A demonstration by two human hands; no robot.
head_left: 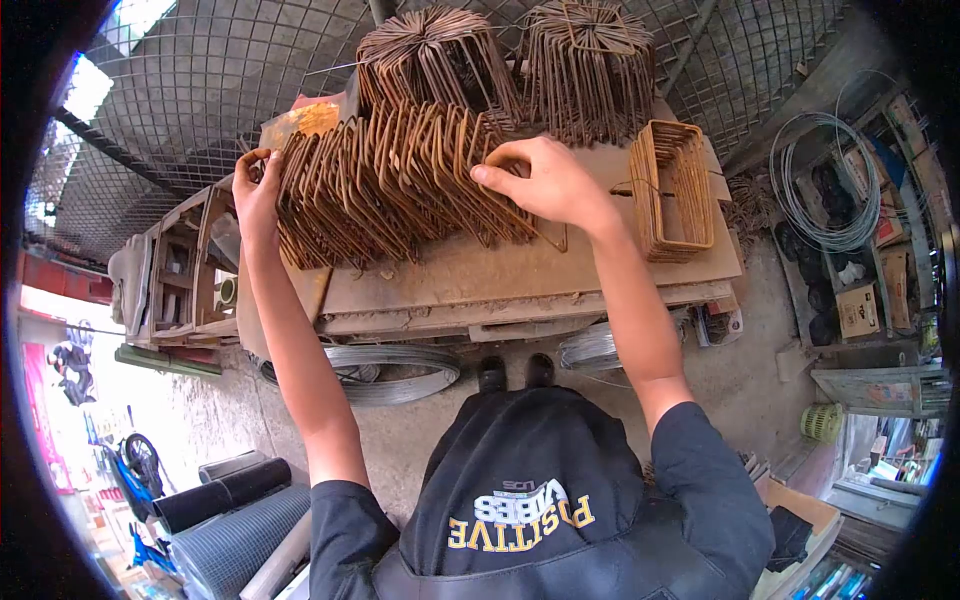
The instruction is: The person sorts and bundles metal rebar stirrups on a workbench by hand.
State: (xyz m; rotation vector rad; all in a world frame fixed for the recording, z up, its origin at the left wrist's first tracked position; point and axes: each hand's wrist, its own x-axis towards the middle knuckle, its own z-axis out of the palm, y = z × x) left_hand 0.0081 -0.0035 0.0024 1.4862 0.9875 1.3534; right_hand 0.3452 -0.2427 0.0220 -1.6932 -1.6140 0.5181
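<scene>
A long row of rusty rebar stirrups (400,185), bent into rectangles, leans across the brown worktable (430,290). My left hand (258,195) is at the row's left end, its fingers curled round the outermost stirrups. At the opposite end my right hand (550,182) is closed, thumb and bent fingers at the upper edge of the last stirrups. The exact grip of the right fingertips is partly hidden. A small bundle of rectangular stirrups (655,195), tied with wire, stands to the right of my right hand.
Two stacked piles of stirrups, a left pile (430,50) and a right pile (588,75), stand at the table's back against wire mesh (250,70). Wire coils (400,375) lie under the front edge. Another coil (825,180) hangs by the right-hand shelves. Mesh rolls (240,530) lie lower left.
</scene>
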